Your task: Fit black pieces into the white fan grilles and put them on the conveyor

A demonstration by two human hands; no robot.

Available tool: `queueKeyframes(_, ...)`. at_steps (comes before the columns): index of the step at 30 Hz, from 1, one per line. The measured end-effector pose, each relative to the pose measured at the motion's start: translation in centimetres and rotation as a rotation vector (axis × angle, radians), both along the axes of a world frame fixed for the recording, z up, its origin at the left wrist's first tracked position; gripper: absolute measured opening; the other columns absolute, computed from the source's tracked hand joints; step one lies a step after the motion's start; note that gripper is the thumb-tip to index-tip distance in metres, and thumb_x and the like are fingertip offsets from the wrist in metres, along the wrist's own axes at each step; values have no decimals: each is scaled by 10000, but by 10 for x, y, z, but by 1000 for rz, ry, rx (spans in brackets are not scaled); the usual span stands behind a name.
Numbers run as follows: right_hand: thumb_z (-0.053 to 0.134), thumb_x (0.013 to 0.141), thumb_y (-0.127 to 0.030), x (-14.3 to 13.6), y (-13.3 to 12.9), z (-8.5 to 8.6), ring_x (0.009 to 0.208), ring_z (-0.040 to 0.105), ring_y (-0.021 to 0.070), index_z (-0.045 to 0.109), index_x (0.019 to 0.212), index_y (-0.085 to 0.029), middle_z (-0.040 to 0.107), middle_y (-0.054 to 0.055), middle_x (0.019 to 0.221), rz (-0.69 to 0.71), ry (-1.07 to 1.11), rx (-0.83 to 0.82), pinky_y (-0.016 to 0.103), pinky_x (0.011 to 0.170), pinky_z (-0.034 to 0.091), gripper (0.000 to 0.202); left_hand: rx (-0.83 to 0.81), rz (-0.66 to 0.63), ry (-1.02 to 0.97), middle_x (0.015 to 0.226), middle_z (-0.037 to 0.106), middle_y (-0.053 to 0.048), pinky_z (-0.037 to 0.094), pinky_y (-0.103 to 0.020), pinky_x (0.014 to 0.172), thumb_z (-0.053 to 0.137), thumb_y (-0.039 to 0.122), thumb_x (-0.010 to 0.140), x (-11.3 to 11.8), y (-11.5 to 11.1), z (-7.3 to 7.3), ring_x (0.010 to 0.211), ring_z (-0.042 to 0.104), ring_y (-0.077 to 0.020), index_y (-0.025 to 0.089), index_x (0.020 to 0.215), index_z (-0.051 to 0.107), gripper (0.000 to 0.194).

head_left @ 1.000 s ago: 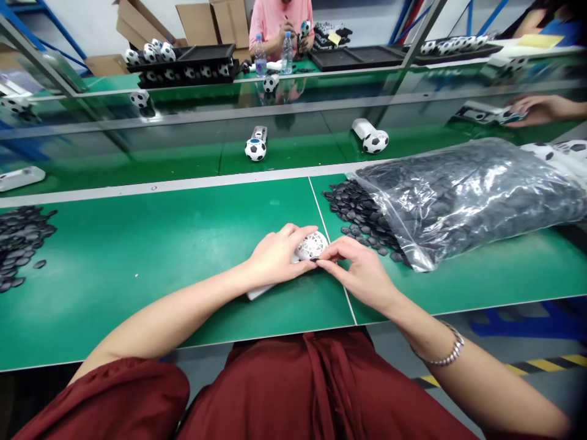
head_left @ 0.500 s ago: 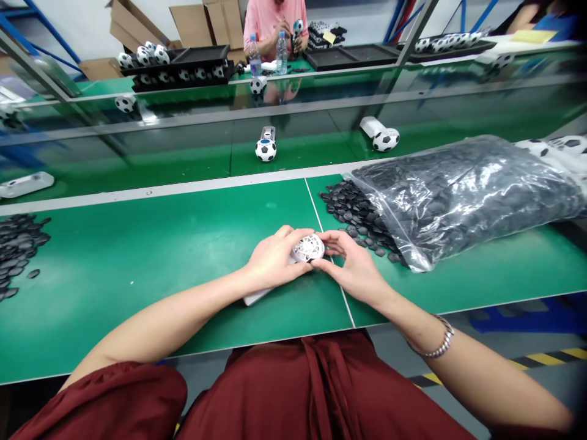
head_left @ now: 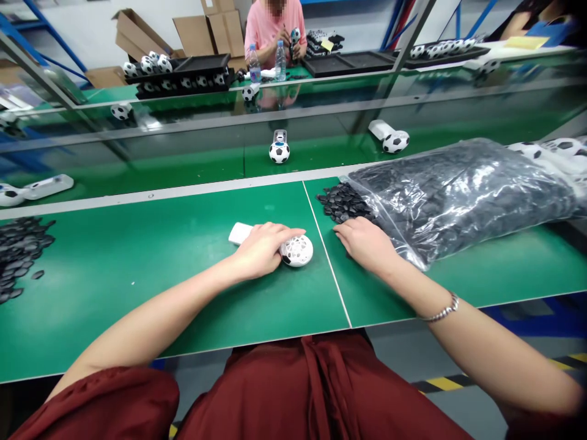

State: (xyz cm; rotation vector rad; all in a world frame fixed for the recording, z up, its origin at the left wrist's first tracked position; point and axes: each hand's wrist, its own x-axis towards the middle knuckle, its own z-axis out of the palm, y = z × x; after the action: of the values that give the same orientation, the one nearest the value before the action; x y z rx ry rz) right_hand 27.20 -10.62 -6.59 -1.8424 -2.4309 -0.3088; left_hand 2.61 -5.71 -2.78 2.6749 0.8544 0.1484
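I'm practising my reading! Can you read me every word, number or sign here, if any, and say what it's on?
No words or numbers can be read.
Bottle label: too small to read.
Yellow paper, upper right: no readable writing.
White ball-ended piece under the left hand: no letters visible.
Floor tape: just yellow and black stripes.

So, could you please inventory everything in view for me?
Bench: one, green, foreground
Ball piece: one, white and black, centre
Loose bits: two heaps, black, left and right
Bag: one, clear, right
Other ball pieces: several, black-and-white, beyond bench
Bottles: two, clear, far side
Trays: several, black, far side
Boxes: several, brown, background
People: two, one in pink, far side
Garment: one, dark red, bottom
Bracelet: one, silver, right wrist
Left grip: one, bare, on ball piece
Right grip: one, bare, at right heap
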Motion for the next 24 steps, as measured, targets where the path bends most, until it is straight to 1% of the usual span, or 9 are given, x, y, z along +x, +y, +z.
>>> queueKeyframes(2,430,818,-73,0,0,0,802,520,252,627,1008,-79,617,136,874,3,1,5,354,730,428,274,17,-10,4,1137,569,-49,381,-402,893,393,6,677,-2,2,-1,1056,487,-236,255,1278,425,651)
queueKeyframes(3,423,808,-54,-1,-1,0,817,523,252,615,1029,-71,612,140,892,-3,55,-1,356,739,430,293,13,-10,4,1129,569,-54,368,-412,914,396,5,673,-2,3,-1,1056,483,-236,249,1282,422,657)
queueKeyframes(5,434,817,-71,-4,-5,3,839,543,234,615,1011,-95,615,122,918,-11,275,-36,345,763,440,267,-15,-10,3,1140,559,-63,321,-452,973,449,41,669,-2,2,-2,1075,469,-245,235,1303,394,666)
queueKeyframes(7,481,834,-142,-11,-13,8,803,570,196,623,934,-143,631,75,883,-17,591,-111,313,743,458,174,-52,-6,-11,1172,539,-76,239,-505,1029,553,148,674,-1,0,-2,1109,447,-264,216,1323,361,681)
queueKeyframes(9,541,823,-217,-23,-21,14,756,581,167,618,857,-176,635,35,833,5,869,-200,284,701,468,94,-84,17,-29,1198,524,-94,169,-539,1055,650,323,663,0,-3,-2,1135,430,-281,192,1324,356,735)
queueKeyframes(11,563,815,-240,-35,-28,20,759,576,155,623,817,-192,627,21,812,70,1003,-259,275,700,462,77,-98,59,-45,1200,526,-104,153,-551,1058,669,477,648,3,-5,-2,1138,431,-288,179,1300,391,770)
queueKeyframes(15,556,827,-205,-52,-31,25,803,562,143,643,810,-204,627,12,822,196,1011,-246,281,762,431,88,-95,103,-69,1166,555,-101,164,-551,1054,647,571,645,6,-8,-3,1110,456,-284,169,1255,445,758)
queueKeyframes(22,592,796,-174,-60,-23,23,732,539,132,601,755,-193,581,0,743,203,982,-180,278,694,433,46,-96,114,-110,1149,572,-85,171,-552,1052,630,557,669,7,-9,-3,1091,477,-268,182,1221,477,685)
queueKeyframes(24,605,782,-187,-60,-22,22,769,540,142,582,766,-192,573,10,781,177,980,-161,289,705,445,28,-96,124,-117,1137,581,-75,174,-547,1053,628,536,678,7,-9,-4,1092,479,-262,189,1208,487,649)
